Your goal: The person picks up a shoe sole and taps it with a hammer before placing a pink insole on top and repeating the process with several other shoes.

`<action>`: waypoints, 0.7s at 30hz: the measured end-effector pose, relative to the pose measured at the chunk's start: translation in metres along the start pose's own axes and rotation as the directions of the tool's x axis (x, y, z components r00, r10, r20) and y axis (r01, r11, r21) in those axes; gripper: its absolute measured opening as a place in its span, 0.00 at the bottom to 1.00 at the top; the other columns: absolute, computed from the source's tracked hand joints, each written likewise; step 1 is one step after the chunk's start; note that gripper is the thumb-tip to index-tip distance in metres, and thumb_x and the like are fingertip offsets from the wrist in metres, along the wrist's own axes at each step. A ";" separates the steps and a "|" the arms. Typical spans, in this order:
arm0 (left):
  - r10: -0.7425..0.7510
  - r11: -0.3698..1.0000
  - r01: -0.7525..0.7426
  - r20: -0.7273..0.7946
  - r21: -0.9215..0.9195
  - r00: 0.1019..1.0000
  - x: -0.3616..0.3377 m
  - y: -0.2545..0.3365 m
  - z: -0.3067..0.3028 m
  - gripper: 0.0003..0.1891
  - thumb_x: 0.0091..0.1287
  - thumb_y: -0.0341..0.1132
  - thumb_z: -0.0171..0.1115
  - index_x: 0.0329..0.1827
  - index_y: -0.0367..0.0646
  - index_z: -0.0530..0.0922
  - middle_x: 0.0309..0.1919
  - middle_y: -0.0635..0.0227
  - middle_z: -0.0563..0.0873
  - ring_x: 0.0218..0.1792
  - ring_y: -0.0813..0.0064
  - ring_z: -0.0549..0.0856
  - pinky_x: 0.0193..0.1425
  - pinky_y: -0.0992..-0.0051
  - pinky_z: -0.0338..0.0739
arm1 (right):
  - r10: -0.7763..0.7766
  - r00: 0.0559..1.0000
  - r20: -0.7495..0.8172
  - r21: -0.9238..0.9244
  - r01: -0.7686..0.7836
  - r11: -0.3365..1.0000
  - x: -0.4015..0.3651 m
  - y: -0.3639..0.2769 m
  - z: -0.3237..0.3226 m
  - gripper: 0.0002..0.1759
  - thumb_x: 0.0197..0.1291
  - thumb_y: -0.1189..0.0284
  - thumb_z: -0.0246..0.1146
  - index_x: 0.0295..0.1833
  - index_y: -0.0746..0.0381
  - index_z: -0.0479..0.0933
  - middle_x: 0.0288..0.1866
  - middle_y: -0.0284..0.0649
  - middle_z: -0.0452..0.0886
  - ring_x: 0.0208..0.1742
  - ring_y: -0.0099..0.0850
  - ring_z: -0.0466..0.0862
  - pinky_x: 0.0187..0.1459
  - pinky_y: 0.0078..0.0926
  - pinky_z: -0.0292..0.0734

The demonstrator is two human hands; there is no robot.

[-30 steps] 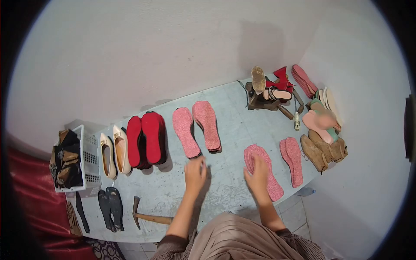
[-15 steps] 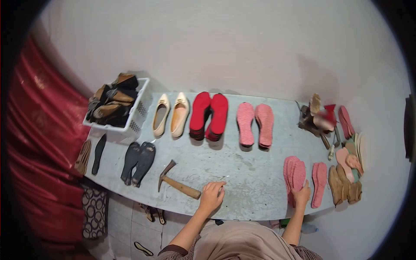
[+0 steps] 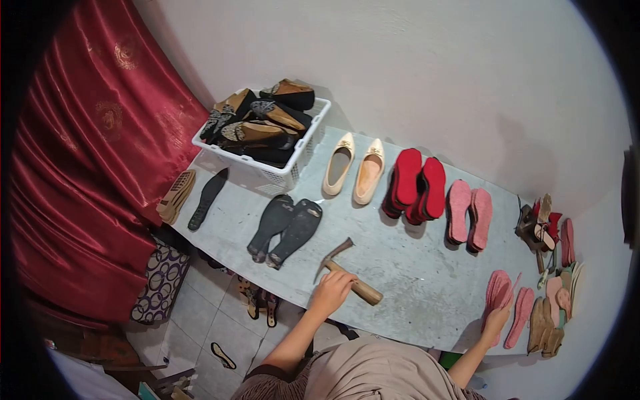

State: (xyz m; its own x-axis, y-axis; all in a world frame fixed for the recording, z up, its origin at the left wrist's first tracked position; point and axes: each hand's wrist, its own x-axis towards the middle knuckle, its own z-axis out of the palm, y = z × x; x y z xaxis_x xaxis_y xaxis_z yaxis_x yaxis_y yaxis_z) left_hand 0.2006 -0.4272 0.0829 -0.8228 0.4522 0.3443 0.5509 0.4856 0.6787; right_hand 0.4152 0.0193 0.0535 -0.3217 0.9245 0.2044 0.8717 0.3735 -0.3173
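My left hand (image 3: 333, 292) is closed over the wooden handle of a hammer (image 3: 366, 292), near its metal head; the hammer lies at the table's front edge. At the right, my right hand (image 3: 495, 322) grips a pink insole (image 3: 514, 288), which is tilted up edge-on beside a stack of pink insoles (image 3: 497, 285). My fingers partly hide the stack's lower end. Another pair of pink insoles (image 3: 519, 319) lies just right of that hand. A pair of worn black soles (image 3: 297, 230) rests left of the hammer.
A white basket (image 3: 293, 170) full of shoes stands at the back left. Cream flats (image 3: 369, 172), red insole stacks (image 3: 405, 180) and pink-topped stacks (image 3: 458, 212) line the back. Tan boots (image 3: 540, 325) and tools sit at the right end. A red curtain (image 3: 113, 160) hangs left.
The view has swung left. My left hand has gone from beside the hammer onto its handle. My right hand has raised a pink insole off the stack.
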 end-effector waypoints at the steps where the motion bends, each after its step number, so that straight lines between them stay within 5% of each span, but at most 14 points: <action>1: -0.003 1.000 0.003 -0.003 0.000 1.000 0.000 -0.011 -0.013 0.07 0.57 0.30 0.61 0.39 0.44 0.78 0.33 0.64 0.81 0.39 0.62 0.79 0.46 0.66 0.70 | -0.004 1.000 0.000 0.000 0.004 1.000 -0.008 -0.019 0.009 0.27 0.62 0.73 0.48 0.68 0.56 0.59 0.50 0.51 0.75 0.46 0.46 0.78 0.45 0.41 0.72; 3: -0.061 0.995 0.063 -0.037 0.072 0.997 0.000 -0.035 -0.040 0.06 0.56 0.31 0.63 0.36 0.44 0.79 0.32 0.65 0.81 0.39 0.63 0.79 0.45 0.67 0.70 | -0.103 0.988 -0.116 0.632 0.153 0.760 -0.029 -0.069 0.020 0.23 0.65 0.70 0.50 0.65 0.61 0.62 0.40 0.46 0.77 0.37 0.36 0.78 0.39 0.33 0.72; 4: -0.082 0.993 0.085 -0.038 0.080 0.996 0.001 -0.041 -0.057 0.05 0.56 0.31 0.63 0.35 0.44 0.79 0.31 0.66 0.81 0.38 0.64 0.79 0.44 0.67 0.70 | -0.100 0.988 -0.114 0.628 0.150 0.763 -0.047 -0.104 0.012 0.23 0.65 0.70 0.50 0.65 0.61 0.62 0.40 0.46 0.77 0.37 0.36 0.78 0.39 0.33 0.72; 7: -0.122 0.988 0.124 -0.035 0.090 0.992 -0.003 -0.077 -0.095 0.05 0.56 0.31 0.63 0.35 0.44 0.79 0.30 0.66 0.81 0.37 0.65 0.79 0.44 0.67 0.69 | -0.054 0.973 0.225 0.805 -0.154 0.572 -0.105 -0.214 -0.008 0.20 0.66 0.62 0.53 0.57 0.64 0.69 0.27 0.36 0.76 0.26 0.22 0.73 0.29 0.20 0.68; 9: -0.119 0.985 0.128 -0.078 0.115 0.990 -0.009 -0.108 -0.117 0.05 0.56 0.33 0.63 0.35 0.45 0.79 0.29 0.68 0.81 0.36 0.66 0.79 0.42 0.66 0.70 | -0.188 0.927 0.324 0.806 -0.167 0.567 -0.129 -0.258 -0.001 0.21 0.66 0.56 0.53 0.39 0.66 0.72 0.24 0.35 0.75 0.24 0.22 0.72 0.27 0.21 0.67; 11: -0.158 0.977 0.173 -0.127 0.122 0.979 -0.011 -0.139 -0.147 0.05 0.56 0.31 0.62 0.35 0.44 0.79 0.30 0.65 0.82 0.37 0.63 0.80 0.41 0.65 0.71 | -0.322 0.885 0.336 0.859 -0.148 0.489 -0.157 -0.298 -0.001 0.23 0.65 0.54 0.53 0.33 0.67 0.73 0.22 0.36 0.75 0.23 0.24 0.74 0.27 0.22 0.69; 17: -0.300 0.884 0.400 -0.362 0.242 0.883 -0.007 -0.267 -0.237 0.08 0.56 0.27 0.58 0.40 0.41 0.78 0.37 0.57 0.81 0.41 0.57 0.79 0.46 0.64 0.73 | -0.429 0.813 0.393 0.891 -0.221 0.396 -0.211 -0.348 0.021 0.26 0.65 0.54 0.53 0.29 0.67 0.74 0.23 0.38 0.77 0.22 0.27 0.76 0.24 0.24 0.71; 21: -0.454 0.739 0.591 -0.410 0.323 0.791 0.002 -0.334 -0.282 0.18 0.57 0.30 0.60 0.52 0.44 0.73 0.49 0.58 0.77 0.53 0.58 0.75 0.54 0.61 0.69 | -0.423 0.821 0.384 0.837 -0.116 0.534 -0.230 -0.363 0.011 0.26 0.66 0.54 0.52 0.28 0.68 0.74 0.21 0.39 0.76 0.23 0.27 0.77 0.26 0.25 0.70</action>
State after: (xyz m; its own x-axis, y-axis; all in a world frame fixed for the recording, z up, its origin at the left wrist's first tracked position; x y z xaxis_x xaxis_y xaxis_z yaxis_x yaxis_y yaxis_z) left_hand -0.0245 -0.7991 0.0403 -0.9582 -0.1695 0.2306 -0.0341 0.8677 0.4959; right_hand 0.1682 -0.3280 0.1114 -0.7744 0.6305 -0.0534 0.1937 0.1559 -0.9686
